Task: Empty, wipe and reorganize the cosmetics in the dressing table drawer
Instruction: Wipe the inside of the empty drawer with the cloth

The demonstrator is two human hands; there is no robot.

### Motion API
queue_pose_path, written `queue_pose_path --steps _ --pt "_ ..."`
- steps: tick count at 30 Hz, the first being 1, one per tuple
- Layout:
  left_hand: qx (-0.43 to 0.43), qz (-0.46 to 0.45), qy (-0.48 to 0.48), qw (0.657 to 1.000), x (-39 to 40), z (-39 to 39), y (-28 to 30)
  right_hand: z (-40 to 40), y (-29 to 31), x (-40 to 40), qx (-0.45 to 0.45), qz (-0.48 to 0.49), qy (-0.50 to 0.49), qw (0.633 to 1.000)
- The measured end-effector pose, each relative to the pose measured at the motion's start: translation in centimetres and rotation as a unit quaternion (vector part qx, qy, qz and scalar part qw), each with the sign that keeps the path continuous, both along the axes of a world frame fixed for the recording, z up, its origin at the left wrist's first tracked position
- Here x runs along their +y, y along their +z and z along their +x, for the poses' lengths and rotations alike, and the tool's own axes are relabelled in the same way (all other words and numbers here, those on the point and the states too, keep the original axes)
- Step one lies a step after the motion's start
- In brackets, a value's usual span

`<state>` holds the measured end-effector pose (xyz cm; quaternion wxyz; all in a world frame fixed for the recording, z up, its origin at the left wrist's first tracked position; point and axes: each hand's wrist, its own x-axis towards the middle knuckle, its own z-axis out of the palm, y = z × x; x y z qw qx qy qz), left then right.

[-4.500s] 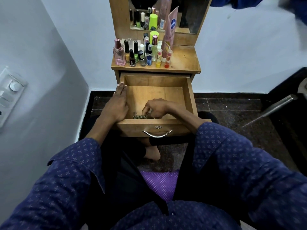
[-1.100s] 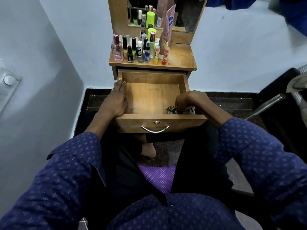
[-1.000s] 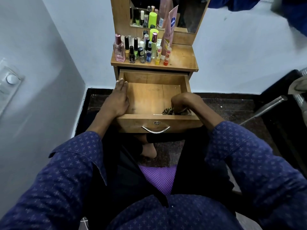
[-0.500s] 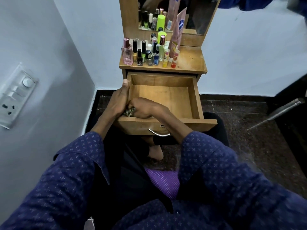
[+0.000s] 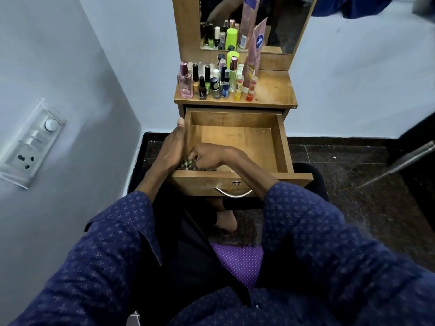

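Observation:
The wooden drawer (image 5: 281,142) of the dressing table is pulled out, its bare floor showing. My right hand (image 5: 209,156) grips a checked cloth (image 5: 188,164) bunched in the near left corner of the drawer. My left hand (image 5: 173,147) rests on the drawer's left wall, fingers straight along the edge and thumb up. Several cosmetics bottles (image 5: 211,83), a pink perfume bottle (image 5: 186,81) and a tall pink tube (image 5: 253,50) stand on the table top (image 5: 273,90).
A mirror (image 5: 282,22) rises behind the bottles. A switch panel (image 5: 33,142) is on the left wall. A metal bar (image 5: 400,163) slants at the right over the dark floor. A purple dotted cushion (image 5: 237,262) lies under my lap.
My right hand has dragged the cloth from the drawer's near right corner across to the near left corner. My left hand has stayed on the left wall.

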<state>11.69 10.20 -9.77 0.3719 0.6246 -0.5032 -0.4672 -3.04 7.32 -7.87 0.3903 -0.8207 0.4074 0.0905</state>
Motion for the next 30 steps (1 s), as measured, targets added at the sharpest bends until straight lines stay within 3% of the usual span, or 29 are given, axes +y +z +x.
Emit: queue_pose_path --steps 4,7,9,11,13,16,20,25,30 --pt "0.011 -0.021 0.029 0.999 0.5 -0.6 1.0 -1.6 -1.3 0.7 -0.072 0.01 -0.133 0.988" --pt "0.027 -0.028 0.04 0.998 -0.3 0.1 -0.3 -2.7 -0.9 0.6 -0.175 -0.057 -0.267 0.946" --pt "0.041 -0.015 0.056 0.998 -1.0 0.8 -1.7 -2.1 -0.9 0.6 -0.175 -0.146 -0.238 0.944" --pt "0.045 -0.004 0.072 0.996 -0.9 0.6 -1.4 -0.9 -1.2 0.9 -0.136 -0.146 -0.106 0.974" --pt "0.035 -0.006 0.079 0.996 0.0 -0.1 0.0 -0.1 -1.2 1.7 -0.099 -0.163 -0.029 0.981" --pt "0.03 -0.02 0.061 0.998 0.1 -0.6 0.4 0.3 -1.8 0.7 -0.096 -0.216 -0.07 0.969" --pt "0.015 -0.02 0.033 0.999 -1.3 0.3 -1.5 0.6 -3.0 -4.3 -0.119 -0.209 -0.183 0.953" --pt "-0.072 -0.065 -0.008 0.995 -0.5 0.0 -0.6 1.9 -1.6 -7.9 -0.099 -0.285 -0.185 0.935" --pt "-0.102 -0.028 -0.005 0.994 -1.2 0.0 -1.5 0.5 -3.7 -2.6 -0.13 -0.204 -0.16 0.957"
